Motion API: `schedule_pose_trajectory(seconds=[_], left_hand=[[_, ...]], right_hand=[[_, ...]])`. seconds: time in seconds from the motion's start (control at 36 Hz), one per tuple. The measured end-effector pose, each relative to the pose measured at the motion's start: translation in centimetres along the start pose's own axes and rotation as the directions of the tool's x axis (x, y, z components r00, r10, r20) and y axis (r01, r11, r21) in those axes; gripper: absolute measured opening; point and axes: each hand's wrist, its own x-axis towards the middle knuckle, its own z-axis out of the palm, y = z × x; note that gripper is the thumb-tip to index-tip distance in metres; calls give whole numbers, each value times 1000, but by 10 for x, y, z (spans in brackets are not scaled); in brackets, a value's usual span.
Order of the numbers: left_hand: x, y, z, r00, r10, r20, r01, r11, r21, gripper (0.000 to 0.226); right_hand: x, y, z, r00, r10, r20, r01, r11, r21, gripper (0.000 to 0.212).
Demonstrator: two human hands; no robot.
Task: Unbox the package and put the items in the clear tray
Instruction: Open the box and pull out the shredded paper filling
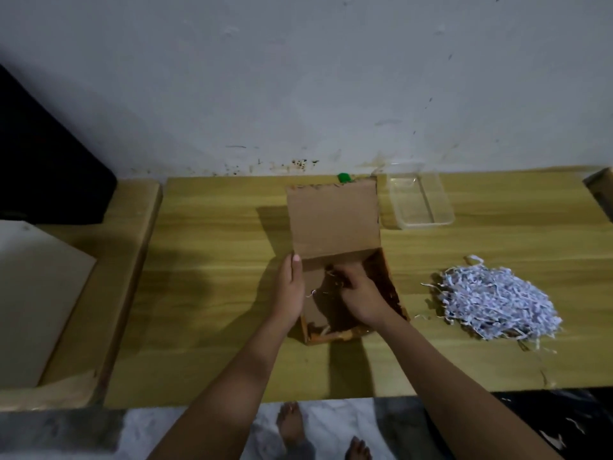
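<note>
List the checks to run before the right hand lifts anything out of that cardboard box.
1. Flap open: ok. The cardboard box has its flap standing up.
2. Box steadied: ok. The left hand rests against its left wall.
3. Item gripped: cannot tell. The right hand is down inside the box, with its fingers in shadow.
4. Filler removed: not ok. A few strands remain inside, though most sit in the shredded paper pile.
5. Clear tray ready: ok. Nothing shows in it, and it sits right of the flap.
</note>
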Motion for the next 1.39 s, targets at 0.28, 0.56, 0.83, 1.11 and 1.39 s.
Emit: schedule_pose_trajectory(seconds=[0.28, 0.56, 0.83, 1.11, 1.39], left_hand=[[8, -4, -4, 999, 43, 31, -42, 998, -39, 39], [13, -7, -3, 998, 52, 31, -50, 996, -67, 43], [17, -17, 0, 999, 27, 17, -25, 996, -88, 46], [16, -20, 6, 996, 78, -31, -83, 972, -219, 34], [22, -25, 7, 999, 43, 7, -38, 941, -337, 28]], right_hand=[[5, -6, 7, 996, -91, -9, 90, 971, 222, 38], [2, 5, -10, 908, 56, 416, -105, 990, 95, 33], [8, -3, -11, 963, -146, 225, 115, 983, 146, 31], [12, 18, 3, 977, -202, -75, 186, 967, -176, 37], [21, -6, 36, 964, -266, -11, 256, 938, -235, 39]])
